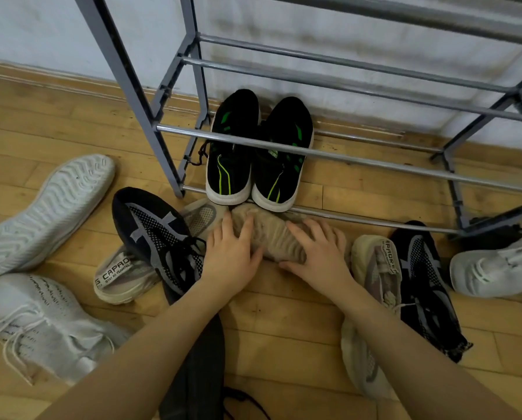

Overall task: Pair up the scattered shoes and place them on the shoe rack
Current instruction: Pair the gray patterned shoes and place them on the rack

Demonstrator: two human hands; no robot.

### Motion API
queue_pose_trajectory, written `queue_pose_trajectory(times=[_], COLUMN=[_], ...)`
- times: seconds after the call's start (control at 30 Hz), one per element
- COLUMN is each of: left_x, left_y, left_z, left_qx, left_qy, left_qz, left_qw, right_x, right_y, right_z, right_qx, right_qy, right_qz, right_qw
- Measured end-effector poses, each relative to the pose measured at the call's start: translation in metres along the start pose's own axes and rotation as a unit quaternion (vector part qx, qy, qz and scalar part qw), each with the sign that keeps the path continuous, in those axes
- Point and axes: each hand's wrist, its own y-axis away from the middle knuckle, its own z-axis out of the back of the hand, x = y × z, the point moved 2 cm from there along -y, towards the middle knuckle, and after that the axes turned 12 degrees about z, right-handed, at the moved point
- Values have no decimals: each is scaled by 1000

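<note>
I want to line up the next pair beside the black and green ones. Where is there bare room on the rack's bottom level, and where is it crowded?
Free: the bottom rails of the shoe rack, right of the black and green pair, up to the right legs. Also bare floor between the forearms. Crowded: left and right of both hands, where beige, black and white shoes lie close or overlap.

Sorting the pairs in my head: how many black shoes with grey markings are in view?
2. One black shoe lies left of the hands, resting on a beige shoe. The other lies at right, beside another beige shoe. None seems hidden.
</note>
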Motion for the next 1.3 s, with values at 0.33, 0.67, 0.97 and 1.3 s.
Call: queue_pose_trajectory(times=[0.33,0.67,0.97,1.3], left_x=[8,22,-2,5], left_y=[66,91,77,134], left_z=[14,24,34,15], left_qx=[-22,-32,-42,15], left_qy=[66,-48,-6,28], left_qz=[-16,-52,-136,-110], left_qw=[997,997,990,993], right_x=[3,20,28,43], right_y=[39,61,80,125], right_z=[16,13,18,36], right_qx=[-32,26,-49,-113], right_qy=[-35,-7,-5,9], right_qz=[96,69,17,52], right_qw=[994,997,999,992])
